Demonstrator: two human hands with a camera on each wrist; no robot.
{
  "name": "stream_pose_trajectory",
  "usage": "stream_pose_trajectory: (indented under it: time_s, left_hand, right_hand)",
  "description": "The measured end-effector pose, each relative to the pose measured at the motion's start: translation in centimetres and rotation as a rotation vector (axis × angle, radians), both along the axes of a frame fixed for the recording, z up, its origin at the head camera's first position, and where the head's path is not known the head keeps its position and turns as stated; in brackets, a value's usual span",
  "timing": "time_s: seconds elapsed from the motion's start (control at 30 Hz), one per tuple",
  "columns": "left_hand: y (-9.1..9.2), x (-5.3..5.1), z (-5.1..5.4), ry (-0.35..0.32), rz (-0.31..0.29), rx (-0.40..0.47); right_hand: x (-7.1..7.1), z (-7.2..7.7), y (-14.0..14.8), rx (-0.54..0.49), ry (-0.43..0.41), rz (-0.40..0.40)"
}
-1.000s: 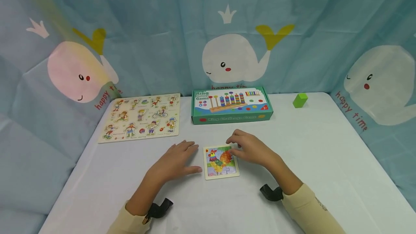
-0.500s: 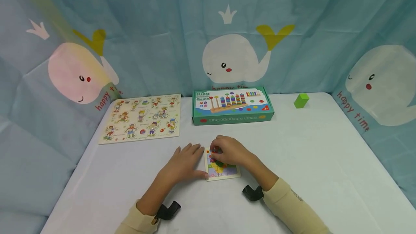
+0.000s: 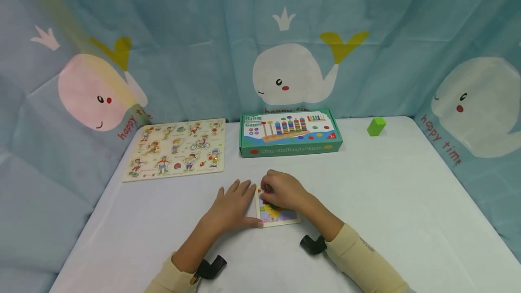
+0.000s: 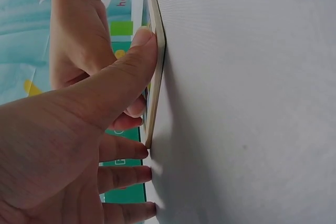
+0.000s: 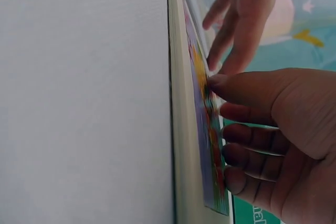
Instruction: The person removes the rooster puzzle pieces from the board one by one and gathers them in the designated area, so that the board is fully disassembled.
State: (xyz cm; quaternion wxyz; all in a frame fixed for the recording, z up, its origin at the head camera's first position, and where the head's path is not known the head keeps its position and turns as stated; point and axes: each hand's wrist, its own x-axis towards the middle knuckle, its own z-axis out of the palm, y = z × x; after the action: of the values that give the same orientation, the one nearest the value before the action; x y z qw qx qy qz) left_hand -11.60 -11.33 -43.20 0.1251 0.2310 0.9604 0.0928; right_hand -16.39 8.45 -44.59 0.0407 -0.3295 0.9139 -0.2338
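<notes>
A small square jigsaw puzzle (image 3: pixel 281 216) with a colourful rooster picture in a pale wooden frame lies on the white table. My left hand (image 3: pixel 233 207) lies along its left side, fingers spread and fairly straight. In the left wrist view the left thumb (image 4: pixel 123 69) rests on the frame's edge. My right hand (image 3: pixel 286 190) covers the upper part of the picture. Its fingers bend down, and thumb and fingertips touch the puzzle surface in the right wrist view. Whether they pinch a piece cannot be made out; no piece stands visibly raised.
A wooden peg puzzle board (image 3: pixel 175 149) with sports figures lies at the back left. The green ring game box (image 3: pixel 291 133) stands at the back middle, and a green block (image 3: pixel 376 126) at the back right. A whale-printed curtain (image 3: pixel 203 58) hangs behind the table.
My right hand has moved left over the puzzle's upper part. The left hand has come slightly right, its thumb now on the frame's lower left edge. Over the last half second both moved little.
</notes>
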Motion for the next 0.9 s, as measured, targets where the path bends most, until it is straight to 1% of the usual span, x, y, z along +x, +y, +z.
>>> stream_pose_trajectory:
  time_s: [0.27,0.47,0.63,0.7,0.83,0.9]
  left_hand:
    - [-0.1,0.15,-0.33,-0.005,0.012,-0.002]
    - [-0.09,0.18,-0.43,0.001,0.014,0.002]
    - [0.04,0.18,-0.29,0.01,0.012,0.009]
    - [0.1,0.16,-0.22,0.011,0.014,0.006]
    - [0.18,0.16,-0.11,0.01,0.018,-0.006]
    - [0.19,0.19,-0.08,0.006,0.02,-0.005]
  right_hand:
    - [0.21,-0.31,-0.43,0.022,0.0,-0.003]
    - [0.16,-0.55,-0.37,-0.005,-0.015,-0.018]
    - [-0.08,-0.79,-0.25,-0.038,-0.035,-0.004]
    - [-0.11,-0.81,-0.22,-0.045,-0.029,0.001]
    - [-0.11,-0.78,-0.21,-0.031,0.014,0.003]
    - [-0.07,-0.74,-0.21,-0.014,0.043,0.019]
